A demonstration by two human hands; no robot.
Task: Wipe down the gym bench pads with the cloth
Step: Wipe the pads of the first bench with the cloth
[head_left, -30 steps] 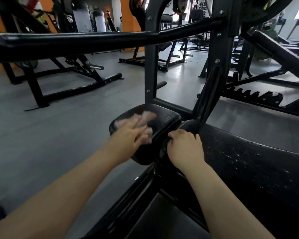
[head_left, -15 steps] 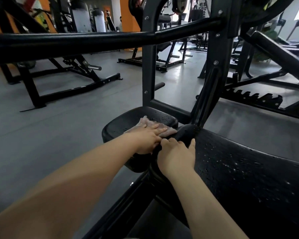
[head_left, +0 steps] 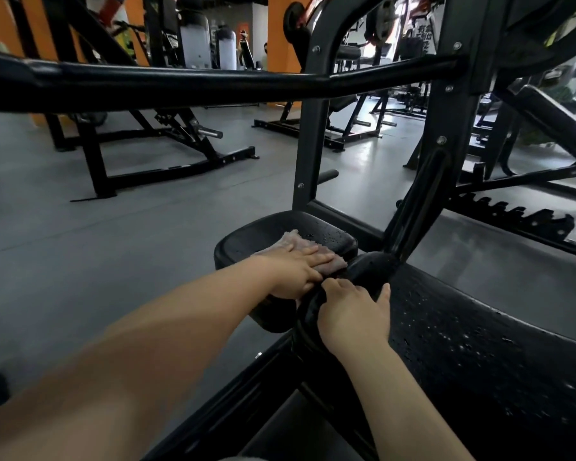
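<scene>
The right hand [head_left: 353, 311] is resting nearest, fingers loosely spread and curled over the rounded near end of the long back pad [head_left: 479, 347]. It is gripping nothing, and probably bracing the body while the other arm is reaching. The pad beside it is carrying beads of liquid, so it seems to be waiting for its wipe. Just beyond, the left hand [head_left: 296, 264] is lying flat, fingers extended and close together, pressing the cloth [head_left: 300, 246] down onto the small seat pad [head_left: 263, 234]. The flat palm is likely spreading pressure across the fabric. The pale cloth is sitting on the seat pad's near right part, with droplets showing on the bare surface past it. Behind, the black frame upright [head_left: 308, 128] is rising from the grey floor [head_left: 113, 247].
</scene>
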